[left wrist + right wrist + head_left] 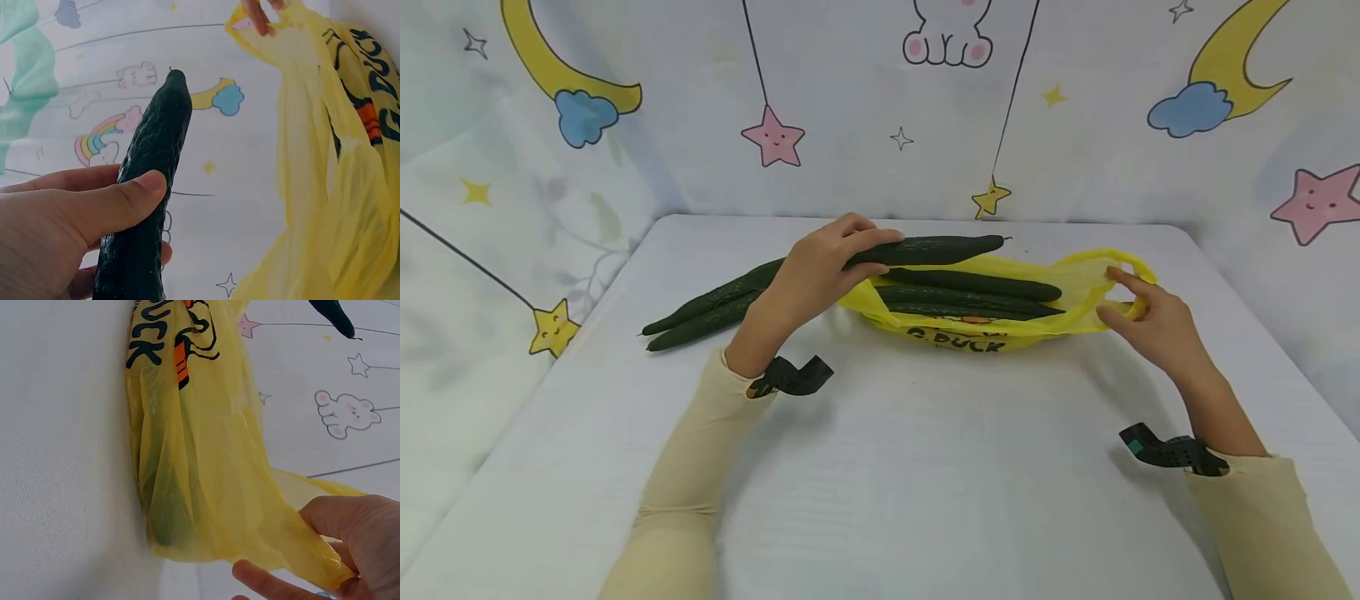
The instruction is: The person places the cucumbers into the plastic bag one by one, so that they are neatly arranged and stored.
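Note:
My left hand grips a long dark green cucumber above the open side of a yellow plastic bag. In the left wrist view the thumb lies along that cucumber, whose tip points up. Inside the bag lie more cucumbers, side by side. My right hand pinches the bag's right end by its handle; the right wrist view shows the yellow film stretched from those fingers, with a dark shape showing through it.
Two cucumbers lie together on the white table, left of the bag and partly behind my left wrist. A patterned cloth with moons and stars hangs behind the table.

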The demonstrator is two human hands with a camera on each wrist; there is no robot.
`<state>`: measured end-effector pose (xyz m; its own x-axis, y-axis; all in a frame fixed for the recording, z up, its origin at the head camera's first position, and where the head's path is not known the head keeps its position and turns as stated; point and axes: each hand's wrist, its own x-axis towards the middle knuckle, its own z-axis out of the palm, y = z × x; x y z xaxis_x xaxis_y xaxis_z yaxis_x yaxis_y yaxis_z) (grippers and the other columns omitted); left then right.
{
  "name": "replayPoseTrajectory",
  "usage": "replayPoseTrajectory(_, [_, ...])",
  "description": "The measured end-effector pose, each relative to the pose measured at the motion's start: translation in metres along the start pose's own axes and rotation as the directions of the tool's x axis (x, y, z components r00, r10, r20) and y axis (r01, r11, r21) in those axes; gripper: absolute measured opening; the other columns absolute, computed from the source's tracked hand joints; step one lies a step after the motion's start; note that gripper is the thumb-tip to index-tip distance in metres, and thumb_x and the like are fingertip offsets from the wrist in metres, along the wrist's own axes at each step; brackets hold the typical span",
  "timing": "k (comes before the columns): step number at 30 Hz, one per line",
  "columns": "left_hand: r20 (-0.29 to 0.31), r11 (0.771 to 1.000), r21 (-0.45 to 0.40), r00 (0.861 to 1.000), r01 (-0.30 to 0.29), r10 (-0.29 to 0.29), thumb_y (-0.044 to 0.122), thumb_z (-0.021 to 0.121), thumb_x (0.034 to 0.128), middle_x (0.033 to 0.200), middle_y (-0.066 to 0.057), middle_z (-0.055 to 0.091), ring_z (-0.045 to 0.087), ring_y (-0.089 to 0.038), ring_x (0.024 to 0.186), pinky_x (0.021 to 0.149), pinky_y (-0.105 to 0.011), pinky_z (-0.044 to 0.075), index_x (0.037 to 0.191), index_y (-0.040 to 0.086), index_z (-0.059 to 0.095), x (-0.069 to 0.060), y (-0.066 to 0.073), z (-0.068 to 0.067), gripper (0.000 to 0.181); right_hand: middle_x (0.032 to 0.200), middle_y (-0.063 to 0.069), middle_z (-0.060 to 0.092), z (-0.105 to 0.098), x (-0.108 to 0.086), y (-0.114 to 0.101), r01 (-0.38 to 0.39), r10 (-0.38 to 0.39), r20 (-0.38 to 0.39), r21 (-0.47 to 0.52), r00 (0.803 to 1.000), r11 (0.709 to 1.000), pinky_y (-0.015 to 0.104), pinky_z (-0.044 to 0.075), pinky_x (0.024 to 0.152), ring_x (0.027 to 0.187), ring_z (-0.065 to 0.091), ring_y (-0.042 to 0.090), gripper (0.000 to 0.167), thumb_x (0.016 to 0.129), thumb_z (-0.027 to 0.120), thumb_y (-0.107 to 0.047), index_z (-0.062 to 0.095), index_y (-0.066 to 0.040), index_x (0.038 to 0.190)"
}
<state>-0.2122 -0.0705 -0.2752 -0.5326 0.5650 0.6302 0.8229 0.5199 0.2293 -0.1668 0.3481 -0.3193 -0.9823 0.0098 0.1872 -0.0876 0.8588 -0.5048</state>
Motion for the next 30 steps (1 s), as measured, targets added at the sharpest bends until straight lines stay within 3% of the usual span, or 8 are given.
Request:
replayPoseTrajectory(17, [0.103,0.997,-0.025,0.992,-0.075,0.077,0.020,0.071,0.0897,0.108,-0.008,0.063,0.060,-0.021,0.084,0.074,-0.030,0.050,0.126,0.015,0.065,0.033,0.025,0.025,0.037,0.076,0.012,0.038,0.000,-0.001,-0.003,-0.024,0.024,0.017,0.003,1.000,1.000,0.026,0.034,0.050,0.068,0.039,0.024,0.058,0.097,0.058,-0.026,0.041,-0.003,0.147])
replayPoseTrajectory(30, [0.170,0.983,-0.052,0.968,-0.177,0.184,0.022,0.069,0.0920,0.111,-0.007,0.064,0.062,-0.019,0.085,0.075,-0.025,0.049,0.126,0.016,0.065,0.056,0.043,0.056,0.035,0.083,0.016,0.047,0.000,-0.001,-0.002,-0.009,0.009,0.017,0.012,1.000,1.000,0.025,0.035,0.051,0.069,0.039,0.024,0.057,0.098,0.059,-0.025,0.041,-0.003,0.148])
